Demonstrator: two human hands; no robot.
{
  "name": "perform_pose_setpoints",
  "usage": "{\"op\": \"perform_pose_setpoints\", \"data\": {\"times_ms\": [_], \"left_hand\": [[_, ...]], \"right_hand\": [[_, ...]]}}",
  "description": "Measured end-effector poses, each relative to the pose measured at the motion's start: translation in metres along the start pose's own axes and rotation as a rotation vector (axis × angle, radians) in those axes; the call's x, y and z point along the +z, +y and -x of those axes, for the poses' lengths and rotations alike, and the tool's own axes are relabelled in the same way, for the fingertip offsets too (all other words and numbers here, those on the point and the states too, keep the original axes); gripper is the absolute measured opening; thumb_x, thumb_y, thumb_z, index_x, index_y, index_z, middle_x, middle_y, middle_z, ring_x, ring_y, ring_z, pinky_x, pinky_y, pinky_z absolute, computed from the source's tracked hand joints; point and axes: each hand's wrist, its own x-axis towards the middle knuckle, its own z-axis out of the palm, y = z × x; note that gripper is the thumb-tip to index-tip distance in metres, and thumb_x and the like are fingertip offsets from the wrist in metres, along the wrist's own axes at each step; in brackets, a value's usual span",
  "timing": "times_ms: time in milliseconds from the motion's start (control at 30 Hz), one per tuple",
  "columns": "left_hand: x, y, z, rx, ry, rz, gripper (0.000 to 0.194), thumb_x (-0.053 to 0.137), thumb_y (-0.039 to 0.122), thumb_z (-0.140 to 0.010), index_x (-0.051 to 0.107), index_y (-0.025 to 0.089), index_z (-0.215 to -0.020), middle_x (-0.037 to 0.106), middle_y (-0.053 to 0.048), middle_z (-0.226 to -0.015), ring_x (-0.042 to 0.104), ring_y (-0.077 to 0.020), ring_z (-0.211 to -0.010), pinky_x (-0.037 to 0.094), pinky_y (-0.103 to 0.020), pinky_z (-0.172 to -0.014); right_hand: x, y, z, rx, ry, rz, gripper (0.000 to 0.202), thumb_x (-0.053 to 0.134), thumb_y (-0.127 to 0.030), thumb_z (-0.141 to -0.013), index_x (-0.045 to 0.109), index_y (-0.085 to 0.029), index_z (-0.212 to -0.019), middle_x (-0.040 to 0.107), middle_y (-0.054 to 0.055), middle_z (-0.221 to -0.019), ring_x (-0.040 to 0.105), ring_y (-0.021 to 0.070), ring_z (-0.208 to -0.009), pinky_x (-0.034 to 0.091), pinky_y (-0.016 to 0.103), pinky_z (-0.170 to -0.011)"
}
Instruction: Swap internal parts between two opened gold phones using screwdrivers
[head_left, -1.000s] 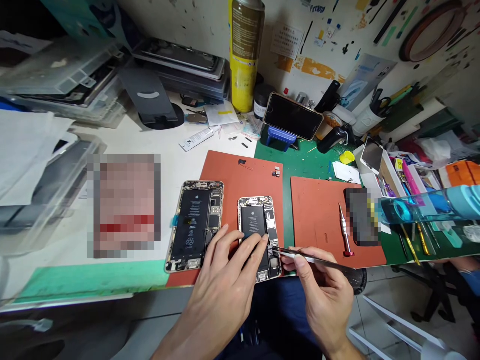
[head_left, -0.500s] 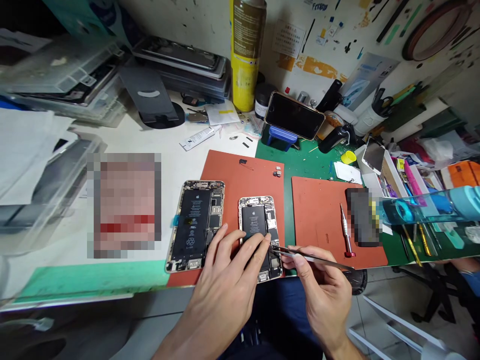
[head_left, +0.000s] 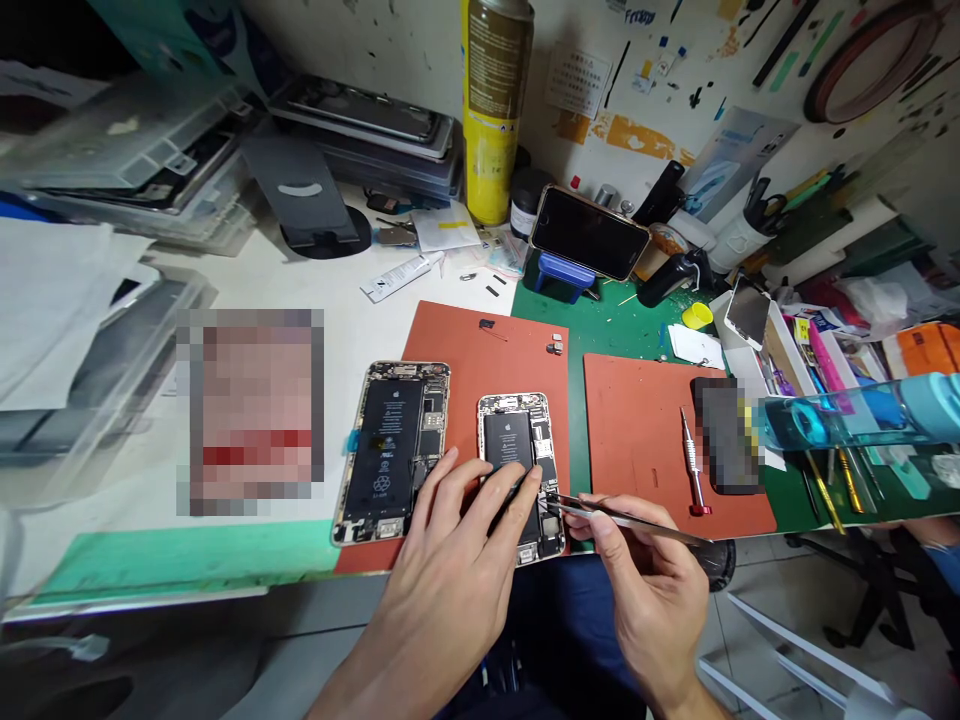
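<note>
My left hand point(head_left: 457, 540) lies with its fingers stretched over the lower half of a small opened phone point(head_left: 508, 428), whose battery and circuit board are bare. Its fingertips touch the phone; the thumb is hidden. My right hand point(head_left: 651, 575) pinches a pair of metal tweezers point(head_left: 637, 519). The tweezer tips are over the right side of this phone, below the board, close to my left index fingertip. Whether anything is between the tips is too small to tell. A larger opened phone point(head_left: 385, 440), with a black battery, lies just left, beside my left fingers.
Both opened phones lie on a red-brown mat point(head_left: 480, 350). A second mat point(head_left: 622, 430) to the right bears a screwdriver point(head_left: 691, 460) and a dark, partly blurred device point(head_left: 724, 435). Behind stand a phone on a blue stand point(head_left: 589, 232) and a yellow can point(head_left: 491, 150). A blue bottle point(head_left: 862, 412) lies right.
The tweezers and my right hand have shifted very slightly to the right. My left hand stays on the small phone, which has not moved.
</note>
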Motion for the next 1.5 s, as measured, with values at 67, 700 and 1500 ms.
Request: {"op": "perform_pose_setpoints", "data": {"times_ms": [67,700,1500], "left_hand": [[-0.001,0.000,0.000,0.002,-0.001,-0.007,0.050,0.051,0.004,-0.102,0.065,0.015,-0.149,0.071,-0.011,-0.139,0.055,-0.0315,-0.125,0.046,-0.063,-0.121],[-0.009,0.003,0.004,0.011,0.106,0.191,0.040,0.053,-0.005,-0.100,0.067,0.011,-0.134,0.068,-0.012,-0.127,0.058,-0.0265,-0.128,0.046,-0.059,-0.126],[0.009,0.020,0.017,-0.037,0.153,0.222,0.040,0.060,0.013,-0.101,0.072,0.014,-0.139,0.065,-0.015,-0.126,0.056,-0.0336,-0.127,0.045,-0.064,-0.123]], "right_hand": [[-0.001,-0.001,0.000,-0.004,0.016,0.012,0.009,0.083,-0.025,-0.099,0.084,-0.023,-0.108,0.086,0.007,-0.100,0.087,0.0233,-0.080,0.076,0.033,-0.077],[-0.014,-0.039,-0.063,-0.177,-0.485,0.332,0.009,0.066,-0.026,-0.108,0.073,-0.021,-0.111,0.079,0.007,-0.105,0.079,0.0179,-0.084,0.069,0.031,-0.077],[0.072,-0.085,-0.148,-0.065,-1.175,0.993,0.017,0.063,-0.009,-0.097,0.057,-0.023,-0.088,0.063,-0.004,-0.071,0.052,0.0141,-0.062,0.037,0.028,-0.059]]}}
